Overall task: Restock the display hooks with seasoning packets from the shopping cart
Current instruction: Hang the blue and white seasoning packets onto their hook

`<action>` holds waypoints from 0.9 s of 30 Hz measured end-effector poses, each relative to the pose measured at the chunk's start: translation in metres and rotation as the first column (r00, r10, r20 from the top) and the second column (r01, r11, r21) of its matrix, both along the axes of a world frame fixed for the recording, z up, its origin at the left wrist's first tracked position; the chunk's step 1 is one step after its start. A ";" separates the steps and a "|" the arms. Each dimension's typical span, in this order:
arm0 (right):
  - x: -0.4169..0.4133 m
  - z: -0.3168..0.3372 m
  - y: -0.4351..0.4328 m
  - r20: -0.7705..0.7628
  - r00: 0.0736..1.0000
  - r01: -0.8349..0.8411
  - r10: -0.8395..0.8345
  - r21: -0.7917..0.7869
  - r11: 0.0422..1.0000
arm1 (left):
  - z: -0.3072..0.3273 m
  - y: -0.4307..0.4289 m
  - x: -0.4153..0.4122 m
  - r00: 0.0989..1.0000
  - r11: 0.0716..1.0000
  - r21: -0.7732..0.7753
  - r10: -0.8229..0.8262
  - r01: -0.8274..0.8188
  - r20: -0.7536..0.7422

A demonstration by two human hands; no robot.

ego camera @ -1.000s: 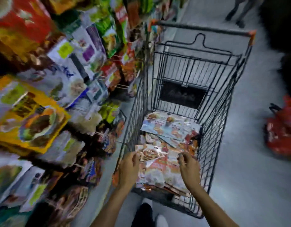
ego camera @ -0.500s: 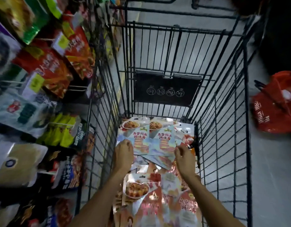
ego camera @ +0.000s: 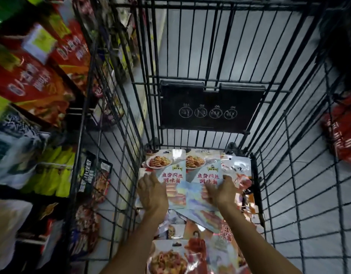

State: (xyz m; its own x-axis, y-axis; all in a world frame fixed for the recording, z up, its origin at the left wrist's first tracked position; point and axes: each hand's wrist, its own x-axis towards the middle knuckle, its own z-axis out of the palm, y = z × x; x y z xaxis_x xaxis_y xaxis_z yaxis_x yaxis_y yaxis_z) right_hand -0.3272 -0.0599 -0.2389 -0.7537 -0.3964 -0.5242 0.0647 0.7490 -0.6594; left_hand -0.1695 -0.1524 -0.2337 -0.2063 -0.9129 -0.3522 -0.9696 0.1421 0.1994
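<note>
**A:** Where are the seasoning packets [ego camera: 170, 260] lying?

**B:** They are lying in a loose, overlapping heap on the bottom of the shopping cart [ego camera: 254, 175]. Two matching ones are sitting on top at the cart's far end, just under its black flap [ego camera: 210, 107]. Both are pale blue, with red lettering and a plate of food printed above it.

**A:** What are the hands doing?

**B:** Both are reaching down inside the cart. The left hand [ego camera: 153, 194] is lying back-up on the left blue packet [ego camera: 173, 175], with its fingers pointing toward the cart's left wall. I cannot tell whether it is grasping the packet or only pressing on it. The right hand [ego camera: 220, 192] is sitting on the right blue packet [ego camera: 207, 175]. Its fingers are curling onto the packet's lower part, so it appears to be gripping it.

**A:** Are those two packets leaving the heap?

**B:** No, both are resting flat on the packets beneath them, side by side and touching.

**A:** And outside the cart?

**B:** Hanging packets [ego camera: 32, 82] are crowding the display just beyond the cart's left wall. They are red, yellow-green and dark, and most are blurring. A red basket [ego camera: 342, 133] is standing on the grey floor [ego camera: 309, 194] beyond the cart's right wall, showing through the wires.
</note>
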 end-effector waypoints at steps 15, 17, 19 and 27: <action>-0.027 0.018 0.063 0.238 0.965 0.096 -0.108 0.062 0.993 | 0.010 0.010 -0.006 0.958 0.974 0.149 0.200 -0.172 -0.207; -0.029 0.017 0.058 0.271 0.954 0.122 -0.128 0.039 0.992 | 0.008 0.002 -0.012 0.942 0.946 0.229 0.276 -0.231 -0.192; -0.029 0.018 0.056 0.315 0.938 0.143 -0.147 0.035 0.989 | 0.009 -0.005 -0.016 0.901 0.899 0.309 0.381 -0.309 -0.208; -0.018 0.028 0.065 0.432 0.886 0.209 -0.167 -0.051 0.977 | 0.021 -0.007 -0.021 0.809 0.794 0.473 0.535 -0.382 -0.243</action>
